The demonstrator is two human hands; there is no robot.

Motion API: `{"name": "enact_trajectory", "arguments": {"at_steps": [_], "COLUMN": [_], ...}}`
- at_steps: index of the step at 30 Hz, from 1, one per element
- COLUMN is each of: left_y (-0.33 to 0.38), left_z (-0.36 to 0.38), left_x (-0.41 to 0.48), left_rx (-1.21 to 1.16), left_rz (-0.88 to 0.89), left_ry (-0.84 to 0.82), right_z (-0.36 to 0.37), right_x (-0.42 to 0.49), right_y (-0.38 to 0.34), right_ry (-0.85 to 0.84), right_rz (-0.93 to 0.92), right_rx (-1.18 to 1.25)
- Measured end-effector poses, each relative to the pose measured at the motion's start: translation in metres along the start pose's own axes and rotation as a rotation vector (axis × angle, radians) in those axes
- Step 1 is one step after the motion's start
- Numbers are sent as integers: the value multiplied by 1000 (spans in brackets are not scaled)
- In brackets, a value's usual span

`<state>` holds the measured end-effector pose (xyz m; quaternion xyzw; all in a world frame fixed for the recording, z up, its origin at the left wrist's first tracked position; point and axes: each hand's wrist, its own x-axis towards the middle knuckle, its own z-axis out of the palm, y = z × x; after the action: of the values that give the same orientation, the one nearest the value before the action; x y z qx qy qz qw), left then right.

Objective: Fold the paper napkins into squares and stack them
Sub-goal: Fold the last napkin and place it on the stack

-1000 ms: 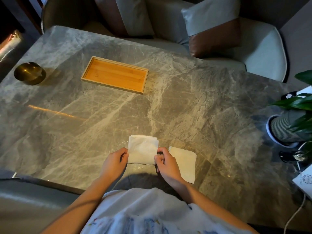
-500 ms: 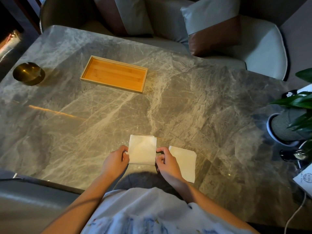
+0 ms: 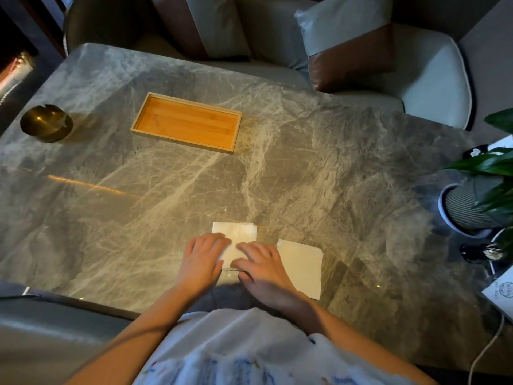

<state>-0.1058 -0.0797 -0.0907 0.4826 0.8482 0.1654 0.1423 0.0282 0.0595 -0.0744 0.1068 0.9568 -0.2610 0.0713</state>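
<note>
Both hands, left hand (image 3: 201, 255) and right hand (image 3: 262, 266), lie open and flat on the folded napkin (image 3: 236, 234) at the desk's (image 3: 333, 176) near edge, seemingly pressing its creases before stacking on the finished square (image 3: 301, 262) beside it.

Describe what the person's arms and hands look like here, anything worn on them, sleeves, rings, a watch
Both forearms are bare up to the bottom of the frame, with no sleeves showing on them. The left hand and right hand wear no gloves, and no ring, watch or bracelet can be seen on the fingers or wrists. Between the arms is a white garment with small blue markings.
</note>
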Motion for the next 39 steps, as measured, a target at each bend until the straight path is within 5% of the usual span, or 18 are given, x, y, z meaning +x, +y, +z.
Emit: {"name": "enact_trajectory", "arguments": {"at_steps": [4, 15, 24, 29, 33, 39], "left_y": [-3, -4, 19, 21, 20, 28], "left_z": [9, 0, -6, -10, -13, -20], "left_x": [1, 1, 19, 21, 13, 12], "left_rx": [59, -39, -717, -810, -787, -1073], "left_rz": [9, -275, -752, -695, -658, -723], "left_ry": [-140, -138, -157, -223, -86, -19], "right_z": [5, -3, -1, -2, -3, -7], "right_x": [-1, -4, -6, -8, -10, -13], "right_y": [5, 11, 10, 9, 8, 4], "right_ry": [-123, 38, -6, -20, -31, 8], "right_rz": [8, 153, 193, 161, 155, 246], "right_rx": [2, 49, 104, 67, 83, 199]}}
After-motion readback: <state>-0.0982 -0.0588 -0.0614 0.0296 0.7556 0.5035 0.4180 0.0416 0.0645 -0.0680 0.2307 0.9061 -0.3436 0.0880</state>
